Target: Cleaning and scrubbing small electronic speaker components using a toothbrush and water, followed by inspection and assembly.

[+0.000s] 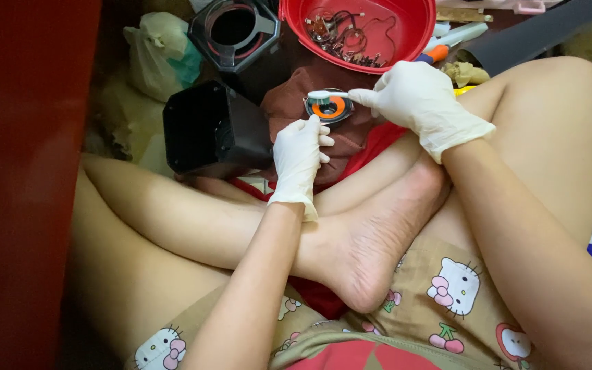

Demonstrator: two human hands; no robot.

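I sit cross-legged on the floor, both hands in white gloves. My right hand [421, 98] holds a white toothbrush [326, 95], its head resting on a small round part with an orange ring [330, 108]. That part lies on a dark red cloth [289, 103]. My left hand [299, 156] rests on the cloth just below the round part, fingers curled near its edge; whether it grips the part is hidden.
A black speaker box [210, 130] lies left of the cloth, and a black square frame with a round hole [233, 31] sits behind it. A red bowl [405, 38] holds wires and small parts. Plastic bags [155, 55] lie at the back left. A red wall [22, 171] runs along the left.
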